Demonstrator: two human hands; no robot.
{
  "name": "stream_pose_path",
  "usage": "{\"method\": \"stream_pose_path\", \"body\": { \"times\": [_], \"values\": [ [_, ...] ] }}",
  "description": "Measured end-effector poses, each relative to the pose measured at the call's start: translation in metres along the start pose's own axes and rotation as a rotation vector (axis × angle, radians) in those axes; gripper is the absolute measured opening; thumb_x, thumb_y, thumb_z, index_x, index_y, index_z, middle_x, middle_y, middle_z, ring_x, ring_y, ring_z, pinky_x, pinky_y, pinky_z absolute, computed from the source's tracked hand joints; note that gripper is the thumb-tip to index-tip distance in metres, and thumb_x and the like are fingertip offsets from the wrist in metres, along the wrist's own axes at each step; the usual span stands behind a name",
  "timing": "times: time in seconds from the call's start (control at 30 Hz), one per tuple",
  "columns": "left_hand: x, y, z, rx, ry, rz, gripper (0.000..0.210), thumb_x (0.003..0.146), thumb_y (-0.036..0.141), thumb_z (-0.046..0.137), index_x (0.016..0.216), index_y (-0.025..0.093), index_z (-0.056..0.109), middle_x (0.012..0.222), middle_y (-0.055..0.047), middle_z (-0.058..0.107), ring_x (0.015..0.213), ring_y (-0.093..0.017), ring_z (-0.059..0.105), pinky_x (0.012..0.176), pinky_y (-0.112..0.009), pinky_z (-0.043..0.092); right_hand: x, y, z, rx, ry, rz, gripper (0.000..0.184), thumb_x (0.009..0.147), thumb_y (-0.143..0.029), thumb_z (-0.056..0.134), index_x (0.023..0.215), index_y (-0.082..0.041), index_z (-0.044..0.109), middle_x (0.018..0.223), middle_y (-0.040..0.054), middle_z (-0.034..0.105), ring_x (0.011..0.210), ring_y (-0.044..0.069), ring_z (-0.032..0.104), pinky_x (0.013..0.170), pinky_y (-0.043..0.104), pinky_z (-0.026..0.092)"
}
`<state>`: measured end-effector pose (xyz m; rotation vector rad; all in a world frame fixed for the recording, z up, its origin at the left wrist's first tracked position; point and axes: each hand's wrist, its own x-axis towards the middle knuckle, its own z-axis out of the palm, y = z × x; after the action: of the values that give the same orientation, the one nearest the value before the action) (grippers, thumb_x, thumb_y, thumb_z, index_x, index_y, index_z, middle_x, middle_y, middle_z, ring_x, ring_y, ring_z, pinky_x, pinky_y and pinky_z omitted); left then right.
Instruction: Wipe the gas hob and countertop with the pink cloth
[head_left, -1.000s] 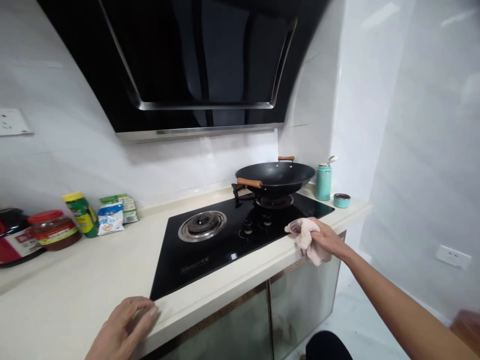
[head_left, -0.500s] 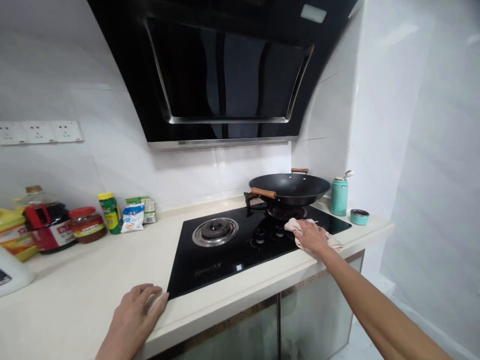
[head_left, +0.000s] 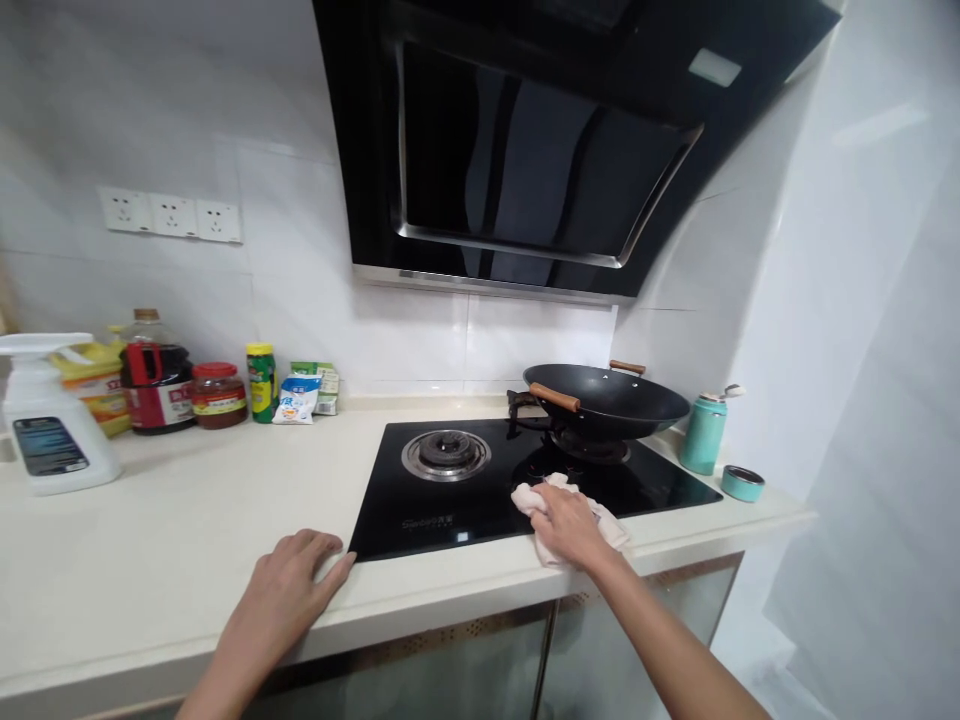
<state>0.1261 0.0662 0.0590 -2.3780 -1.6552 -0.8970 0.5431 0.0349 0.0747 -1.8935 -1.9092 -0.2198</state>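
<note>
My right hand (head_left: 566, 522) presses a pale cloth (head_left: 604, 525) onto the front of the black glass gas stove (head_left: 495, 515), near its control knobs. Part of the cloth hangs over the counter edge. My left hand (head_left: 289, 590) rests on the counter (head_left: 225, 520), fingers curved and apart, its thumb tip by the stove's front left corner. It holds nothing. On the right burner stands a black wok (head_left: 607, 400) with wooden handles. The left burner (head_left: 447, 455) is bare.
Right of the stove are a teal flask (head_left: 703, 435) and a small teal cup (head_left: 742, 484). Along the left wall stand a white spray bottle (head_left: 56, 420), a dark sauce bottle (head_left: 157, 380), a red-lidded jar (head_left: 219, 396) and seasoning packets (head_left: 298, 398). A black range hood (head_left: 525, 160) hangs above.
My right hand has moved the cloth leftward along the stove's front, to below the knobs. My left hand stays on the counter. The view has turned left and tilted.
</note>
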Motion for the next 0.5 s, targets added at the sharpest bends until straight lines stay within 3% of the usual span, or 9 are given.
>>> {"method": "stream_pose_path", "body": {
  "times": [0.2, 0.33, 0.4, 0.5],
  "values": [
    [-0.001, 0.0, 0.0, 0.014, 0.013, 0.008, 0.037, 0.092, 0.055, 0.049, 0.095, 0.026, 0.071, 0.105, -0.006, 0.073, 0.101, -0.027, 0.065, 0.09, -0.039, 0.047, 0.0, -0.027, 0.008, 0.075, -0.015, -0.131, 0.035, 0.087, -0.026, 0.05, 0.12, -0.023, 0.062, 0.117, 0.0081, 0.07, 0.109, 0.026, 0.061, 0.096, 0.038, 0.038],
    [-0.002, 0.002, 0.0, 0.013, 0.022, 0.018, 0.037, 0.092, 0.055, 0.049, 0.094, 0.025, 0.071, 0.104, -0.006, 0.073, 0.1, -0.027, 0.065, 0.092, -0.039, 0.047, 0.015, -0.064, 0.025, 0.244, -0.039, -0.282, 0.036, 0.089, -0.026, 0.054, 0.124, -0.027, 0.061, 0.122, 0.0041, 0.068, 0.112, 0.022, 0.06, 0.097, 0.034, 0.04],
    [-0.003, 0.005, -0.003, 0.002, 0.01, 0.008, 0.036, 0.091, 0.055, 0.05, 0.093, 0.025, 0.071, 0.103, -0.006, 0.073, 0.1, -0.027, 0.065, 0.091, -0.039, 0.047, 0.033, -0.082, 0.034, 0.259, -0.052, -0.28, 0.032, 0.089, -0.026, 0.056, 0.119, -0.026, 0.062, 0.118, 0.0032, 0.069, 0.11, 0.021, 0.061, 0.095, 0.032, 0.041],
    [-0.004, 0.011, -0.009, -0.021, -0.018, -0.016, 0.036, 0.091, 0.054, 0.049, 0.092, 0.025, 0.071, 0.103, -0.006, 0.073, 0.1, -0.027, 0.065, 0.09, -0.039, 0.047, 0.069, -0.095, 0.043, 0.238, -0.02, -0.166, 0.024, 0.091, -0.025, 0.051, 0.111, -0.02, 0.064, 0.107, 0.0052, 0.07, 0.1, 0.021, 0.062, 0.087, 0.031, 0.043]
  ]
}}
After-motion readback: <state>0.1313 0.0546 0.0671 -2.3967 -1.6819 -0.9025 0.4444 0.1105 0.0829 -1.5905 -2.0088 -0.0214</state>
